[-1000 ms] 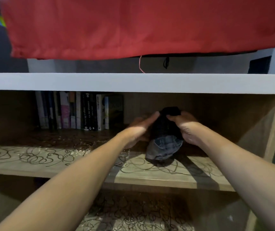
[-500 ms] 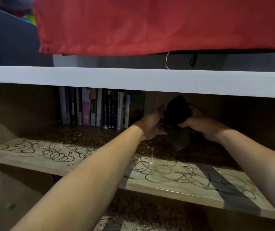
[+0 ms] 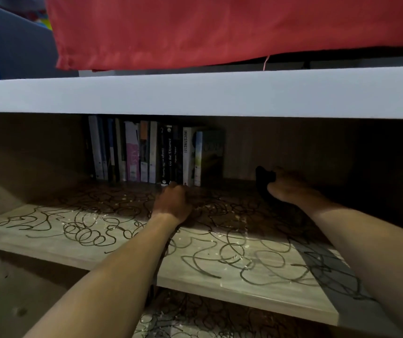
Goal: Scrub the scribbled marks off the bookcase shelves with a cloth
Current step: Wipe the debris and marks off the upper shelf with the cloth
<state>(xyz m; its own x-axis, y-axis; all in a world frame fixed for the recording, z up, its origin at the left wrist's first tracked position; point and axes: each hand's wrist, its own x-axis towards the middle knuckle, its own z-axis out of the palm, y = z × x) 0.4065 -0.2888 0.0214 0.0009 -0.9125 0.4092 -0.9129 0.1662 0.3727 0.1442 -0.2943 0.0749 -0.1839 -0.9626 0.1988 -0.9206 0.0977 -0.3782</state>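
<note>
The wooden shelf (image 3: 49,245) is covered with looping black scribbled marks (image 3: 87,236) from its front edge back into the shadow. My right hand (image 3: 290,189) grips a dark cloth (image 3: 263,178) deep at the right of the shelf, low over the wood. My left hand (image 3: 171,203) rests on the shelf in the middle, just in front of the books, with bent fingers and nothing in it. The far part of the cloth is lost in the dark.
A row of upright books (image 3: 156,152) stands at the back of the shelf. A white board (image 3: 195,93) caps the opening, with red fabric (image 3: 220,28) hanging above it. A lower shelf (image 3: 195,320) also bears scribbles. White crumbs speckle the wood.
Both hands held the cloth together earlier. My left hand has let go and dropped onto the shelf, and my right hand has carried the cloth to the right and down.
</note>
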